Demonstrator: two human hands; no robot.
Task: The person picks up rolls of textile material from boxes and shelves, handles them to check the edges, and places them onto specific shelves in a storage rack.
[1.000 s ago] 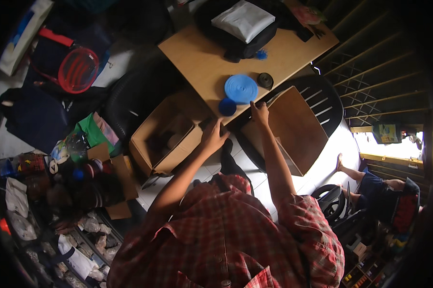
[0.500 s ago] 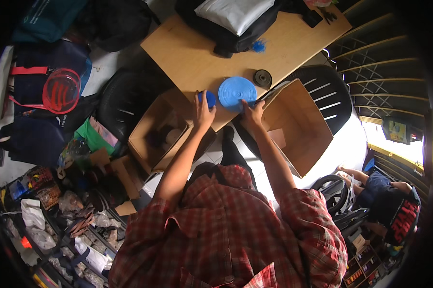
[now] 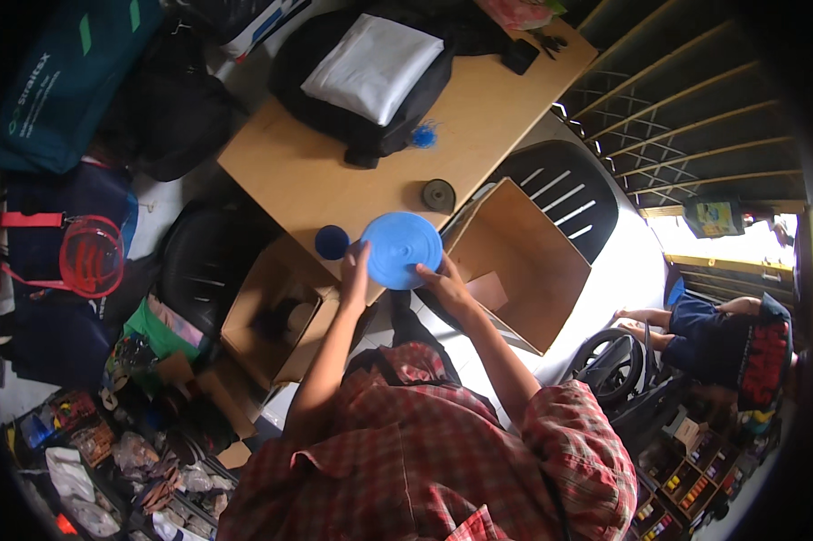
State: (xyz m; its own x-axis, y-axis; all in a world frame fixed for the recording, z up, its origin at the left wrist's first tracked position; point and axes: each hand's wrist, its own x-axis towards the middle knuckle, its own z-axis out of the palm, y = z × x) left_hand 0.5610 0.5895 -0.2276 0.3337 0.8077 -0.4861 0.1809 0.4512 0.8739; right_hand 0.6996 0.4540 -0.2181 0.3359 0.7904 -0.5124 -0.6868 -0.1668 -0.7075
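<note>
i have left grip (image 3: 356, 272) and right grip (image 3: 445, 283) closed on the light-blue roll (image 3: 399, 245); dark-blue disc (image 3: 332, 242) just left, dark roll (image 3: 438, 196) beyond them

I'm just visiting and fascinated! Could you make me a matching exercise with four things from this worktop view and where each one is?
Things:
1. Silvery-white packet
2. Light-blue coil
3. Dark-blue disc
4. Blue tuft

Places:
A. Held between the left hand and the right hand
B. On the table, close beside the black bag
C. On top of the black bag
D. On the table, just left of the left hand

Right pairs: 1-C, 2-A, 3-D, 4-B
</note>
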